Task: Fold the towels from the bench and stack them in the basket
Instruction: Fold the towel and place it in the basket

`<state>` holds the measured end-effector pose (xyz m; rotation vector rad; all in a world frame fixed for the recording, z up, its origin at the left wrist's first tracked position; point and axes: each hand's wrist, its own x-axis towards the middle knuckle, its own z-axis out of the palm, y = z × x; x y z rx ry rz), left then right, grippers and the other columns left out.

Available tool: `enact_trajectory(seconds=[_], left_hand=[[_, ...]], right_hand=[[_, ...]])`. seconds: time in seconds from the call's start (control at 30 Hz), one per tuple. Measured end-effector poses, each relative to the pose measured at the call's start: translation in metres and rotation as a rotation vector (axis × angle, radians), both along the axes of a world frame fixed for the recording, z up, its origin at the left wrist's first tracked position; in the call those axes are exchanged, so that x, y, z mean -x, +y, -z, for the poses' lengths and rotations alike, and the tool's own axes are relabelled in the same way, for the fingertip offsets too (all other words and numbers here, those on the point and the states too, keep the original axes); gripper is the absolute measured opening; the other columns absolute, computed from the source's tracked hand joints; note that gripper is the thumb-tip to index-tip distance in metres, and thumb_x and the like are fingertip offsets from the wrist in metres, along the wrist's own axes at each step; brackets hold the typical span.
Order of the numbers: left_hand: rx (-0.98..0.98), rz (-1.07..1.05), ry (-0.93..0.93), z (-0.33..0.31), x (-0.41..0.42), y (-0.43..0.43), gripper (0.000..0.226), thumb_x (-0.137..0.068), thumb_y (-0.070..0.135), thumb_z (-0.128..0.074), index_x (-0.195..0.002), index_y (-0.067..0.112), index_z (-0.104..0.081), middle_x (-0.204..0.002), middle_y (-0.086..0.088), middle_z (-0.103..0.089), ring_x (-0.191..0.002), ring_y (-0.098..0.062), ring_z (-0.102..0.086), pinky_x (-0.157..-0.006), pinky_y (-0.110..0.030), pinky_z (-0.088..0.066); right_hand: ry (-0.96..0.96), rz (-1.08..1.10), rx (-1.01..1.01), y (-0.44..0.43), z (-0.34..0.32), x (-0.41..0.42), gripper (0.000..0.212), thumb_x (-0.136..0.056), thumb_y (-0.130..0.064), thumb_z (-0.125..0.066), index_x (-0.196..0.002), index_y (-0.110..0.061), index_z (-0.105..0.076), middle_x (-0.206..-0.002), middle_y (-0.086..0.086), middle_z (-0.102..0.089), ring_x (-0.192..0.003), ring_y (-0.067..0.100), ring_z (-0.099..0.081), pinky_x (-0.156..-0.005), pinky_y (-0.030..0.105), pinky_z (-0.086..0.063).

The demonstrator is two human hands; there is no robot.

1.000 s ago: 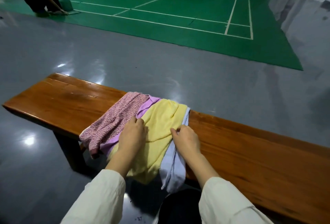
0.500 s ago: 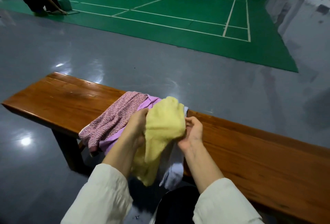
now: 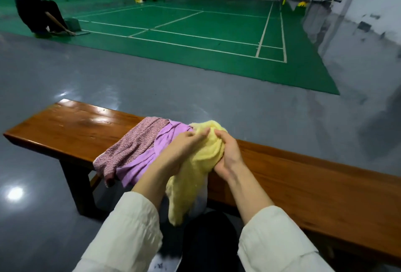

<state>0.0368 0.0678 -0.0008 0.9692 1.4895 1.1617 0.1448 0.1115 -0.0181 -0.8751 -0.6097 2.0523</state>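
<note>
The yellow towel (image 3: 191, 185) is bunched over the near edge of the surface (image 3: 303, 180), beside the purple towel (image 3: 147, 158), and its long axis runs down toward the person with the lower end hanging free. The right hand (image 3: 227, 156) curls its fingers round the bunched top, while the left hand (image 3: 184, 150), blurred, lays nearly straight fingers against it. A pale cloth (image 3: 201, 198) behind is mostly hidden.

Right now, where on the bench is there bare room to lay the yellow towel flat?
Free: the left end of the bench, up to the patterned towel, and the long stretch right of the right hand. Crowded: the middle, where the purple towel lies against the patterned one and the left hand too is on the yellow towel.
</note>
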Motion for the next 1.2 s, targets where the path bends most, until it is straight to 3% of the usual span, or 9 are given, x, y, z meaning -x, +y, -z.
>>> enact_trajectory(seconds=[0.2,0.37,0.57,0.67,0.77,0.83,0.93,1.07,1.2], left_hand=[[-0.257,0.083,0.011,-0.037,-0.054,-0.009,0.016,-0.098,0.020,-0.052,-0.109,0.013,-0.061,-0.106,-0.006,-0.068,-0.096,-0.016,-0.063,-0.086,-0.030,-0.051],[-0.405,0.074,-0.132,-0.061,-0.086,-0.013,0.013,-0.100,0.025,-0.047,-0.108,0.026,-0.057,-0.101,0.004,-0.061,-0.087,-0.012,-0.060,-0.075,-0.029,-0.053],[-0.375,-0.026,-0.021,-0.030,-0.101,-0.007,0.013,-0.097,0.018,-0.053,-0.108,0.022,-0.059,-0.094,0.007,-0.065,-0.090,-0.012,-0.060,-0.069,-0.015,-0.050],[-0.201,0.116,-0.006,0.009,-0.108,-0.011,0.043,-0.086,0.038,-0.067,-0.125,0.026,-0.052,-0.111,0.010,-0.064,-0.103,-0.008,-0.062,-0.074,-0.012,-0.050],[-0.002,0.334,0.081,0.045,-0.127,-0.019,0.106,-0.055,0.070,-0.076,-0.144,0.036,-0.029,-0.138,0.017,-0.044,-0.125,-0.008,-0.048,-0.106,-0.034,-0.042],[0.073,0.352,0.216,0.064,-0.140,-0.023,0.116,-0.052,0.069,-0.075,-0.147,0.023,-0.028,-0.140,0.014,-0.039,-0.128,-0.010,-0.044,-0.109,-0.036,-0.037],[0.047,0.252,0.309,0.072,-0.141,-0.017,0.081,-0.062,0.059,-0.076,-0.125,0.011,-0.057,-0.121,-0.004,-0.064,-0.107,-0.017,-0.061,-0.087,-0.031,-0.048],[-0.093,0.314,0.346,0.064,-0.129,-0.014,0.064,-0.069,0.059,-0.071,-0.115,0.014,-0.062,-0.110,-0.004,-0.065,-0.106,-0.018,-0.059,-0.084,-0.030,-0.044],[-0.156,0.234,0.235,0.051,-0.111,-0.013,0.011,-0.087,0.029,-0.068,-0.098,0.025,-0.066,-0.094,0.010,-0.066,-0.092,-0.007,-0.059,-0.080,-0.024,-0.044]], right_hand=[[0.021,0.084,-0.049,-0.016,-0.045,-0.057,0.028,-0.095,-0.022,-0.048,-0.105,-0.002,-0.065,-0.095,0.017,-0.070,-0.086,0.028,-0.067,-0.090,0.041,-0.051],[0.039,0.333,-0.090,-0.029,-0.077,-0.140,0.017,-0.092,-0.025,-0.056,-0.099,-0.013,-0.065,-0.073,0.008,-0.074,-0.062,0.023,-0.070,-0.049,0.033,-0.056],[-0.128,0.318,0.002,-0.040,-0.042,-0.208,0.023,-0.088,-0.023,-0.062,-0.104,-0.007,-0.067,-0.077,0.009,-0.074,-0.063,0.021,-0.071,-0.050,0.032,-0.057],[-0.225,0.189,0.154,-0.051,0.002,-0.205,0.051,-0.071,-0.022,-0.076,-0.117,-0.006,-0.065,-0.104,0.015,-0.072,-0.094,0.029,-0.069,-0.079,0.041,-0.057],[-0.261,0.060,0.219,-0.057,0.020,-0.192,0.027,-0.082,-0.016,-0.070,-0.104,-0.002,-0.068,-0.101,0.020,-0.071,-0.095,0.033,-0.067,-0.088,0.047,-0.051],[-0.235,0.014,0.218,-0.058,0.022,-0.183,0.017,-0.087,-0.014,-0.065,-0.099,-0.003,-0.069,-0.093,0.018,-0.072,-0.085,0.032,-0.068,-0.084,0.046,-0.053],[-0.276,0.061,0.190,-0.050,0.024,-0.177,0.014,-0.085,-0.010,-0.065,-0.097,-0.002,-0.069,-0.086,0.015,-0.072,-0.076,0.029,-0.068,-0.082,0.043,-0.053],[-0.295,0.211,0.146,-0.044,0.033,-0.176,0.035,-0.077,-0.008,-0.068,-0.112,-0.002,-0.066,-0.105,0.020,-0.070,-0.093,0.034,-0.066,-0.090,0.049,-0.053],[0.058,0.322,0.167,-0.045,0.031,-0.183,0.012,-0.089,-0.006,-0.055,-0.095,-0.003,-0.065,-0.075,0.014,-0.071,-0.062,0.023,-0.068,-0.056,0.028,-0.056]])
